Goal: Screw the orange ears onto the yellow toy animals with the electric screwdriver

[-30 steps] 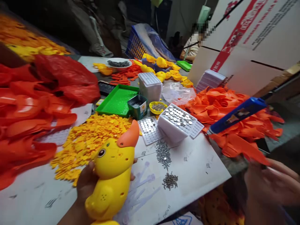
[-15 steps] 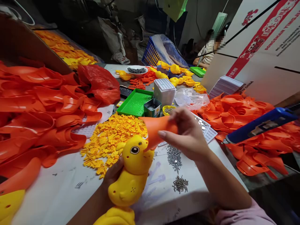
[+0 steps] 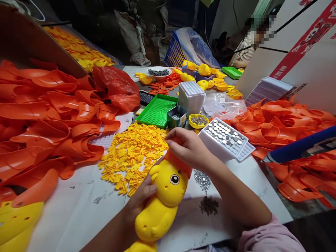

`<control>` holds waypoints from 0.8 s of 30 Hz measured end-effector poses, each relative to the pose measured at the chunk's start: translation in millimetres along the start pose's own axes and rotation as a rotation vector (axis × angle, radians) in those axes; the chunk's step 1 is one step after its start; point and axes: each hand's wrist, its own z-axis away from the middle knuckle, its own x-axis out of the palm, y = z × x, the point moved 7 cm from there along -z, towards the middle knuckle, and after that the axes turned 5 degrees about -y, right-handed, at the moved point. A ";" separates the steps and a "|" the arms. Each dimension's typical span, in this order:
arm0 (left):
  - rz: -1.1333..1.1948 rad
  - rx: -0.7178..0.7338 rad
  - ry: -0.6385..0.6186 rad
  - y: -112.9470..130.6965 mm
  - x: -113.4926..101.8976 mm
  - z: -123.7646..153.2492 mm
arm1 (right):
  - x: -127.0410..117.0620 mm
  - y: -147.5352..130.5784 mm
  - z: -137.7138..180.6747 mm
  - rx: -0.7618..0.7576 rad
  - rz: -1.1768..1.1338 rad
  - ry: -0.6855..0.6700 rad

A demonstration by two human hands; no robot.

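A yellow plastic duck toy [image 3: 157,218], with a printed eye and small holes, stands slightly tilted in front of me. My left hand [image 3: 143,194] is closed round its back, thumb near the cheek. An orange plastic part [image 3: 175,160] sits against the far side of its head. Over that part curls my right hand [image 3: 187,145], fingertips partly hidden. A heap of small yellow clips [image 3: 131,150] lies just beyond my left hand. Silver screws [image 3: 202,180] and a darker screw pile [image 3: 209,205] are by my right forearm.
Orange shells heap at left [image 3: 34,115] and right [image 3: 288,129]. A blue electric screwdriver [image 3: 301,145] juts in from the right. Behind my hands are a tray of silver discs [image 3: 225,134], a yellow bowl of screws [image 3: 198,120] and a green tray [image 3: 157,109]. Someone sits farther back.
The orange part has come down from beside the duck's face onto its head, with my right hand over it. The view has shifted, and the duck appears farther right and more upright.
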 end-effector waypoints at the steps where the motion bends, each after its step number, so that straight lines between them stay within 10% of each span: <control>1: -0.011 0.013 0.025 0.5 -0.8 -0.3 | 0.3 1.3 0.0 0.002 0.005 0.017; 24: -0.399 0.323 0.220 12.7 -22.5 1.5 | 7.0 9.6 -0.4 -0.013 0.079 0.017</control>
